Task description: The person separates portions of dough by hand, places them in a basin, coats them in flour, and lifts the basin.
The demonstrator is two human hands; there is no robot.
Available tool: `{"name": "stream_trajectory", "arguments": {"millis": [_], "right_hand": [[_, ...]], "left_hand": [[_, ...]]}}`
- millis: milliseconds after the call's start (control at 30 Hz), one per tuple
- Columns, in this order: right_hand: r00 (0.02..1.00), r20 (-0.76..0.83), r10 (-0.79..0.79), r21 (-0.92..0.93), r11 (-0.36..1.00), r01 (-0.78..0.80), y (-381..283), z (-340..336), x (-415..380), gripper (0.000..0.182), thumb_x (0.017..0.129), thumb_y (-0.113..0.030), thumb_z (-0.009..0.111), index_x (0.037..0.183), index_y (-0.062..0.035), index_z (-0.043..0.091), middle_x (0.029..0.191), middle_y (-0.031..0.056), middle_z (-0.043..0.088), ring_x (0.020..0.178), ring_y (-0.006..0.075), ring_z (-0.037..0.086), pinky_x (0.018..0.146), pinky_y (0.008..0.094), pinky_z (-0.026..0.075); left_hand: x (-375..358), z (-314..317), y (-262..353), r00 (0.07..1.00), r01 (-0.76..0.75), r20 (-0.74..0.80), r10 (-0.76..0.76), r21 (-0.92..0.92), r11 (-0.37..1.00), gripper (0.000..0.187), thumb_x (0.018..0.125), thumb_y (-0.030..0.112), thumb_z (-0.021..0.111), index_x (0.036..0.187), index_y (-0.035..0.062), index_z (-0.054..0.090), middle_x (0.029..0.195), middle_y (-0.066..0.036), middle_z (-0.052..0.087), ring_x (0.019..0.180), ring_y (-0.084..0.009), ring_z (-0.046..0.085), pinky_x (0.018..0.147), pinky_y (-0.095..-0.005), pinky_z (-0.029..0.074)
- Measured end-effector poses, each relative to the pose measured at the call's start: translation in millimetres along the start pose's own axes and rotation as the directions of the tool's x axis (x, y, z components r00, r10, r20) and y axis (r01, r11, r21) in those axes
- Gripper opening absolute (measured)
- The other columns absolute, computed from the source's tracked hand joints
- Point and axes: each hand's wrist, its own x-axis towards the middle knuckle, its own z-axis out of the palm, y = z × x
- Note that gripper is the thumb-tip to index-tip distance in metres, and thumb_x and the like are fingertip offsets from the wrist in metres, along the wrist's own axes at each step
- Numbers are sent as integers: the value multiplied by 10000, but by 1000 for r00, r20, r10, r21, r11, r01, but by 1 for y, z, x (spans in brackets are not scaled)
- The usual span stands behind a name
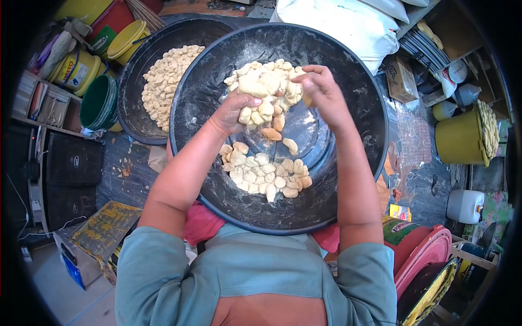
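Note:
A wide black basin (348, 163) holds pale, flour-dusted dough pieces. My left hand (237, 111) is closed round a clump of dough pieces (254, 87), its thumb on top, at the near left of the upper heap. My right hand (326, 98) is at the heap's right side, fingers curled and thumb near the index finger. Something small and yellowish by those fingers is blurred, and I cannot make out what it is. A lower group of dough pieces (266, 175) lies spread towards me. A few browner pieces (271, 133) sit between the two groups.
A second black basin (130, 103) with many similar pieces (168, 81) stands at the left, partly behind the first. White sacks (337, 27) lie beyond. Yellow buckets (462, 136), a green bucket (99, 103), a carton (401, 80) and a white jug (465, 206) stand around.

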Motion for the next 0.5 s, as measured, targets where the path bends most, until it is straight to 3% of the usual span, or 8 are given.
{"name": "stream_trajectory", "arguments": {"millis": [33, 67, 100, 167, 267, 367, 400, 500], "right_hand": [[995, -5, -99, -142, 985, 97, -5, 7, -2, 367, 862, -258, 663, 1179, -79, 618, 1240, 103, 508, 1044, 205, 548, 936, 355, 449], [998, 49, -37, -1, 999, 37, -13, 15, -6, 393, 810, -243, 717, 1170, -109, 632, 1347, 115, 412, 1147, 232, 489, 975, 372, 421], [996, 68, -55, 129, 991, 46, -16, 23, -9, 382, 799, -184, 727, 1162, -102, 638, 1233, 107, 521, 1082, 206, 535, 936, 346, 443], [984, 174, -26, 48, 999, 18, -12, 22, -7, 302, 828, -130, 696, 1121, -77, 645, 1062, 70, 610, 958, 166, 589, 857, 302, 475], [992, -111, 66, 186, 982, -45, 0, 21, -1, 129, 906, -139, 619, 939, -15, 630, 843, 10, 606, 746, 84, 578, 687, 225, 474], [894, -368, 256, 517, 855, -32, -7, 19, 2, 143, 904, -176, 623, 853, -43, 620, 770, -14, 584, 694, 78, 548, 625, 258, 473], [906, -373, 202, 476, 879, 0, 0, 15, 1, 156, 920, -199, 602, 868, -53, 588, 739, -27, 549, 713, 80, 552, 643, 249, 472], [982, -188, 34, 143, 990, -7, 19, 5, 4, 146, 932, -188, 581, 969, -47, 583, 890, 12, 584, 802, 97, 566, 733, 253, 478]], "left_hand": [[0, -1, -2, 1000, 21, 0, -21, -21, 1000, 605, 740, 124, 583, 1299, -56, 435, 1155, -160, 605, 1050, -230, 615, 899, -338, 523], [-1, -1, -6, 999, 46, 1, -46, -41, 998, 602, 746, 132, 585, 1297, -57, 435, 1153, -161, 605, 1051, -226, 615, 899, -338, 522], [-2, -1, -9, 997, 72, 3, -72, -63, 995, 600, 751, 141, 587, 1296, -59, 435, 1150, -161, 606, 1051, -221, 614, 899, -337, 521], [-1, 2, -10, 995, 96, -24, -98, -90, 991, 548, 781, 171, 595, 1268, -41, 459, 1104, -152, 612, 972, -214, 636, 849, -333, 540], [2, 1, -10, 985, 112, -117, -125, -112, 987, 491, 807, 215, 609, 1232, 0, 490, 1053, -126, 615, 893, -200, 648, 802, -316, 555], [2, 4, -8, 992, 52, -114, -59, -58, 997, 455, 827, 226, 594, 1213, 2, 504, 1045, -129, 623, 898, -199, 649, 802, -308, 552], [3, 5, -8, 991, 53, -123, -57, -32, 998, 440, 833, 226, 590, 1204, 5, 509, 1034, -127, 625, 899, -199, 649, 799, -309, 553], [2, 9, -10, 989, 60, -133, -60, -2, 998, 403, 845, 229, 586, 1180, 13, 522, 1010, -123, 628, 906, -199, 649, 791, -314, 555]]}}
